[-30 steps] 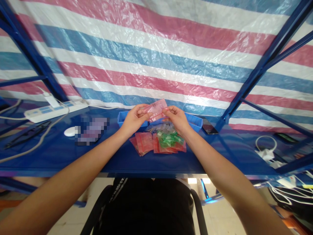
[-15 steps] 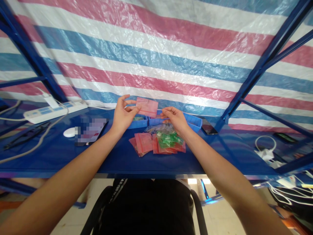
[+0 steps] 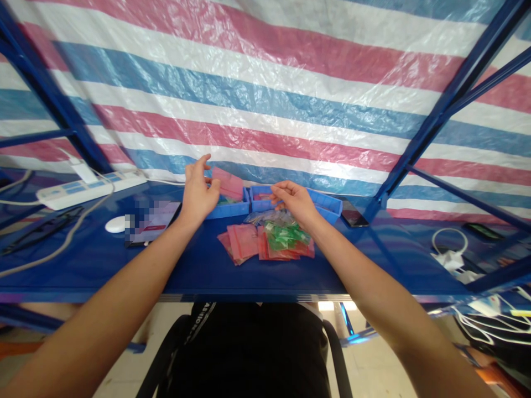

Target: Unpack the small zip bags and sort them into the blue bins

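My left hand hovers over the left blue tray with its fingers spread. A pink plastic bag sits at the tip of its thumb, tilted down into that tray. My right hand is over the right blue tray, fingers curled into a pinch; what they hold is hidden. Just in front of the trays lies a pile of pink bags with green-filled bags and clear bags on top.
A white power strip and cables lie at the left, beside a small white oval object. A phone lies right of the trays, a white charger cable further right. Blue frame posts and a striped tarp stand behind.
My hands parted. The left hand carried the pink bag left and down to the left tray and spread its fingers. The right hand let go and sank over the right tray.
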`<act>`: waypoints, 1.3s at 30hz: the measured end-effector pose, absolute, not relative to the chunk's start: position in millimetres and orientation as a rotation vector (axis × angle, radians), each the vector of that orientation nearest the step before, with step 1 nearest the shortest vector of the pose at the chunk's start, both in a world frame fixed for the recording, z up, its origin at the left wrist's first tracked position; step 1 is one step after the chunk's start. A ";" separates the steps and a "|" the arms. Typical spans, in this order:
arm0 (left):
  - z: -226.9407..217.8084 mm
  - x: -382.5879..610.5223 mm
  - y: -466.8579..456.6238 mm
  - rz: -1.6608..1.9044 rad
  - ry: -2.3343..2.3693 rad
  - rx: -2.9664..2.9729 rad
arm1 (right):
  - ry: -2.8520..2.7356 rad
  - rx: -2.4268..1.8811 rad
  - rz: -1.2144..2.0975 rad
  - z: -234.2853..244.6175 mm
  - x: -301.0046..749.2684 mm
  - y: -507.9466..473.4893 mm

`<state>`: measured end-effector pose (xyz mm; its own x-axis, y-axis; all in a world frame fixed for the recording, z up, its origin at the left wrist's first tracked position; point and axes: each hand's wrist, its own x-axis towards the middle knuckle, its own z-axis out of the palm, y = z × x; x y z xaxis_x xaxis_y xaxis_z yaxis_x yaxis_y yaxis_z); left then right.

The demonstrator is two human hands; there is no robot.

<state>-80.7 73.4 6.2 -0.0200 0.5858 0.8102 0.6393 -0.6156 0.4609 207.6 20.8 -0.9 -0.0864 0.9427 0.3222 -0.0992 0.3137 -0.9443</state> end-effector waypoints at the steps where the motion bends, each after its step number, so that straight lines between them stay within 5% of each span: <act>1: 6.4 -80.0 72.2 -1.733 -1.364 -2.181 | -1.358 -0.866 1.067 -1.1 207.6 21.0; 16: -3.7 -33.0 70.6 -1.905 -1.388 -2.466 | -1.275 -0.830 0.933 -0.7 212.4 28.7; 31: -6.8 -8.5 49.2 -0.873 -0.943 -2.824 | -1.327 -0.895 0.878 -3.1 216.3 32.2; 39: -4.0 -11.5 44.1 -0.810 -0.959 -2.823 | -1.946 -1.081 0.084 -8.7 226.4 27.2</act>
